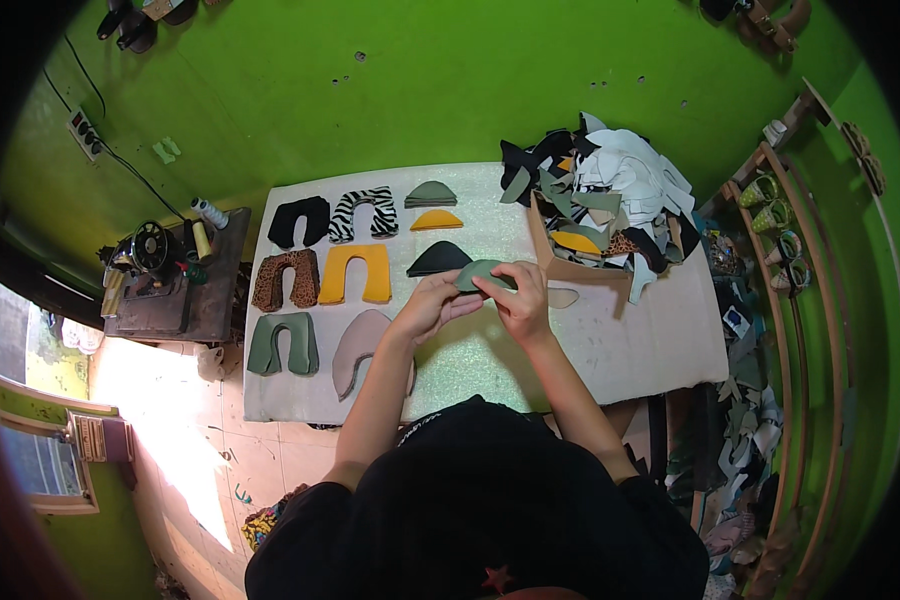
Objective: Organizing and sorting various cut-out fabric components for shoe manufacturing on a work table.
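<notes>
Pinched between both hands, left hand and right hand, the flat grey-green half-moon leather piece seemingly could slip onto the black half-moon piece just beside it.

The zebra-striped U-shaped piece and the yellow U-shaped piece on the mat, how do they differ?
The zebra-striped piece is patterned in black and white; the yellow piece is one plain colour. The zebra-striped piece lies in the far row beside the black piece; the yellow piece lies in the middle row beside the leopard-print piece. The yellow piece looks slightly larger. Both lie flat on the mat, open ends toward the person, untouched by either hand.
</notes>
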A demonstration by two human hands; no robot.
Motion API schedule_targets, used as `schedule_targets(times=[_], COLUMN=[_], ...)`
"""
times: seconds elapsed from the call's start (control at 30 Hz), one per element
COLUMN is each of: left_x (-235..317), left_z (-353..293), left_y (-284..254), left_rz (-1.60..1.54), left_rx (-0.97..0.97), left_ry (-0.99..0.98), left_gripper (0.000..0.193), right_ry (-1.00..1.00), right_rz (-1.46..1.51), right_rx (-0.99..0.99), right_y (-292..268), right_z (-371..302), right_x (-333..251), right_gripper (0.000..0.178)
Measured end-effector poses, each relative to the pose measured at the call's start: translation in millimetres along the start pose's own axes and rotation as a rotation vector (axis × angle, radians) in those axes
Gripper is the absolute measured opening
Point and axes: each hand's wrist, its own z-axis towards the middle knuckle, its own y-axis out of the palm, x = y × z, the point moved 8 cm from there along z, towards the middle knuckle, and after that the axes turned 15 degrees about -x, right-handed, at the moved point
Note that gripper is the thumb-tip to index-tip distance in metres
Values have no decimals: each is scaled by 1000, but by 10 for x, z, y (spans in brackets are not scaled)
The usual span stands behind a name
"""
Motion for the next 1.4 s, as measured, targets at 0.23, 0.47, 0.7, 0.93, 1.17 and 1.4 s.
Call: schedule_targets(times=[0.23,0.47,0.7,0.93,1.17,1.4], left_x=[-73,-207,-299,-349,-291,-134], left_z=[-18,-18,-64,-69,-56,-62], left_y=[-6,-168,-217,-193,-167,-120], left_rz=[-183,-342,-365,-435,-234,1], left_rx=[-61,-103,-88,-85,-108,-54], left_ry=[-32,-105,-207,-231,-168,-182], left_gripper=[38,37,35,37,36,39], right_ry=[10,46,-43,-72,-36,437], right_rz=[57,190,188,179,215,761], right_rx=[-105,-238,-328,-340,-397,-233], right_y=[123,253,310,316,377,417], right_z=[-13,-3,-10,-16,-10,-236], right_x=[2,24,-20,-21,-47,573], right_gripper=[33,27,25,24,26,43])
